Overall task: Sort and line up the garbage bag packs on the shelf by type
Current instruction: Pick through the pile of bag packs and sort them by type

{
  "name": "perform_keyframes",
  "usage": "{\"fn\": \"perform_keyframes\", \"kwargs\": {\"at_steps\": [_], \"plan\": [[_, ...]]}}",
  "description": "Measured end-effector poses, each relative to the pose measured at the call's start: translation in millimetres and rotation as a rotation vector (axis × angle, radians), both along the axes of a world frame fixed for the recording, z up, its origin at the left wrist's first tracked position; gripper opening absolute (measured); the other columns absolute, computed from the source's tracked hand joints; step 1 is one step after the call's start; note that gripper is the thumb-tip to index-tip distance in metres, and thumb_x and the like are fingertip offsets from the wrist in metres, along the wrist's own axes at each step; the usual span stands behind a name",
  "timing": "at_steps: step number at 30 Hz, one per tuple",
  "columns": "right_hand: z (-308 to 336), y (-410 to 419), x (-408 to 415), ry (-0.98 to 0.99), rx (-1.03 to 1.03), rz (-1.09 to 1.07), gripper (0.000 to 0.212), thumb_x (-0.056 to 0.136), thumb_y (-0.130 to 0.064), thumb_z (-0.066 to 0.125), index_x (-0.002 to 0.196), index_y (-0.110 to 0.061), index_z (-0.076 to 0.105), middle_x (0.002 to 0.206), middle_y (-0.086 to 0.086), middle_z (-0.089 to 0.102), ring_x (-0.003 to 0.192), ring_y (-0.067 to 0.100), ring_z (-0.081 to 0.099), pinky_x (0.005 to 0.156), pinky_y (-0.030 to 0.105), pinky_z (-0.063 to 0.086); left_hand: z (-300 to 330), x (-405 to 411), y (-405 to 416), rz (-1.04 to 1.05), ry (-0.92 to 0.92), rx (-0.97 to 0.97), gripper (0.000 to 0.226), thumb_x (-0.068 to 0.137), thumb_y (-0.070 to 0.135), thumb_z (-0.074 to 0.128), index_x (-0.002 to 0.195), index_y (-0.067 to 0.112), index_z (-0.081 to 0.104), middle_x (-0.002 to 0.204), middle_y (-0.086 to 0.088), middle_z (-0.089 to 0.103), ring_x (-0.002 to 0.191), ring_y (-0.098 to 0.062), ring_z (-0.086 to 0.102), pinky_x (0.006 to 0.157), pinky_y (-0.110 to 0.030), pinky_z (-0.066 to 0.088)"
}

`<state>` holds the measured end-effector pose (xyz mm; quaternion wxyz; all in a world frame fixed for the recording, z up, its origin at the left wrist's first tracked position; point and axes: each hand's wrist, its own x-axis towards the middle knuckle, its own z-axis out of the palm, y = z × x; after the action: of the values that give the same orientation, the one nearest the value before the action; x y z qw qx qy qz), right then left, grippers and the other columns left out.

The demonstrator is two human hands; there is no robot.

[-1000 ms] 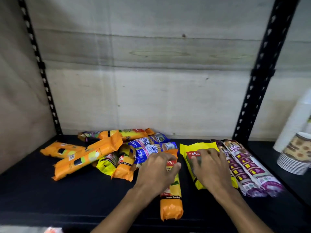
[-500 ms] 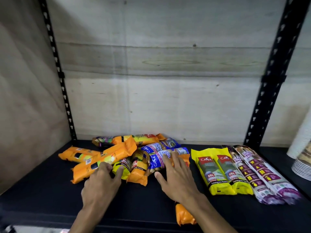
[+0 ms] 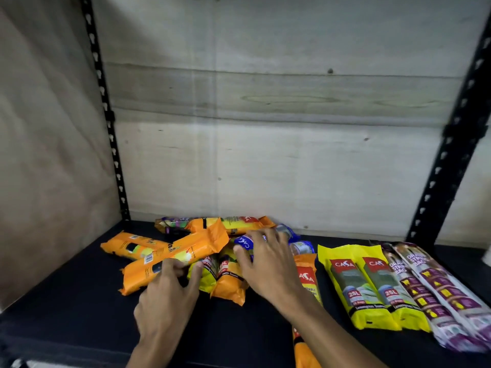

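Observation:
A loose heap of garbage bag packs lies mid-shelf: long orange packs [image 3: 170, 258], short yellow-orange packs [image 3: 228, 282] and blue packs [image 3: 288, 232]. My left hand [image 3: 170, 293] rests on the heap's front, fingers spread over an orange pack and a yellow one. My right hand [image 3: 265, 258] lies flat with fingers spread on the blue packs. An orange CASA pack [image 3: 307, 277] runs under my right forearm. To the right, two yellow 25L packs [image 3: 369, 282] and two purple drawstring packs [image 3: 435, 290] lie side by side.
The black shelf board [image 3: 79, 309] has bare room at the front left. A pale wooden back wall [image 3: 265, 155] and side wall close it in. Black perforated uprights [image 3: 106, 115] stand at the back corners.
Both hands have slid further into the heap: the left onto the orange and yellow packs, the right up onto the blue packs. The view has moved closer.

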<state>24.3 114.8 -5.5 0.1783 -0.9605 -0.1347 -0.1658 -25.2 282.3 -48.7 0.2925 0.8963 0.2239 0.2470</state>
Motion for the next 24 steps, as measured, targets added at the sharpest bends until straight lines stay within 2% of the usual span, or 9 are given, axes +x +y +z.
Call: {"fn": "perform_keyframes", "kwargs": {"at_steps": [2,4,8,11,13,15,20,22,24], "plan": [[12,20,11,0.037,0.009,0.04,0.056,0.099,-0.051,0.039,0.14,-0.014,0.047,0.14,0.008,0.049,0.129,0.029,0.037,0.107,0.041,0.032,3,-3,15,0.051,-0.058,0.012,0.049,0.084,0.07,0.048,0.107,0.027,0.055,0.106,0.006,0.069,0.092,-0.027,0.067,0.066,-0.035,0.047],[16,38,23,0.127,0.051,0.065,0.06,0.097,-0.051,0.042,0.142,-0.011,0.044,0.141,0.011,0.049,0.13,0.032,0.038,0.105,0.044,0.035,6,-5,31,0.084,-0.076,0.046,0.05,0.085,0.065,0.051,0.111,0.023,0.058,0.112,0.0,0.066,0.098,-0.028,0.064,0.069,-0.038,0.049],[13,65,40,0.295,0.149,0.088,0.073,0.094,-0.054,0.049,0.149,-0.009,0.032,0.143,0.013,0.049,0.13,0.035,0.045,0.102,0.045,0.042,4,-2,61,0.098,0.082,0.12,0.063,0.083,0.067,0.051,0.13,0.025,0.055,0.132,-0.005,0.054,0.118,-0.028,0.052,0.077,-0.044,0.051],[12,80,46,0.367,0.184,0.079,0.072,0.093,-0.051,0.054,0.147,-0.008,0.031,0.137,0.014,0.054,0.123,0.035,0.053,0.091,0.04,0.047,1,2,77,-0.003,0.172,0.201,0.072,0.08,0.074,0.048,0.14,0.034,0.045,0.144,0.002,0.046,0.128,-0.024,0.045,0.087,-0.04,0.051],[10,88,49,0.393,0.202,0.067,0.065,0.091,-0.049,0.058,0.139,-0.009,0.039,0.128,0.014,0.059,0.114,0.034,0.058,0.079,0.037,0.047,-2,4,86,-0.119,0.195,0.232,0.073,0.081,0.072,0.052,0.145,0.04,0.038,0.149,0.009,0.041,0.134,-0.02,0.039,0.093,-0.038,0.049],[9,95,53,0.382,0.203,0.058,0.061,0.09,-0.047,0.061,0.132,-0.008,0.043,0.122,0.013,0.061,0.108,0.033,0.061,0.075,0.036,0.047,-7,7,94,-0.195,0.208,0.276,0.076,0.082,0.066,0.058,0.149,0.042,0.03,0.152,0.013,0.038,0.138,-0.017,0.034,0.098,-0.037,0.047],[19,105,56,0.344,0.319,0.077,0.055,0.086,-0.048,0.067,0.124,-0.01,0.052,0.112,0.007,0.062,0.102,0.028,0.061,0.071,0.033,0.044,-14,9,107,-0.192,0.118,0.332,0.064,0.089,0.047,0.061,0.148,0.038,0.037,0.142,0.01,0.053,0.128,-0.016,0.048,0.089,-0.034,0.051],[24,113,55,0.323,0.464,0.134,0.05,0.083,-0.054,0.066,0.112,-0.014,0.058,0.104,0.002,0.064,0.095,0.024,0.063,0.075,0.036,0.051,-11,5,109,-0.182,0.062,0.295,0.06,0.09,0.047,0.06,0.146,0.035,0.042,0.134,0.008,0.06,0.119,-0.019,0.057,0.084,-0.035,0.051],[30,122,52,0.346,0.667,0.218,0.049,0.079,-0.061,0.066,0.104,-0.02,0.061,0.099,-0.001,0.067,0.091,0.019,0.064,0.081,0.039,0.056,-4,-2,112,-0.168,0.012,0.188,0.056,0.09,0.048,0.059,0.143,0.034,0.046,0.114,0.005,0.069,0.102,-0.02,0.065,0.078,-0.036,0.051]]}}
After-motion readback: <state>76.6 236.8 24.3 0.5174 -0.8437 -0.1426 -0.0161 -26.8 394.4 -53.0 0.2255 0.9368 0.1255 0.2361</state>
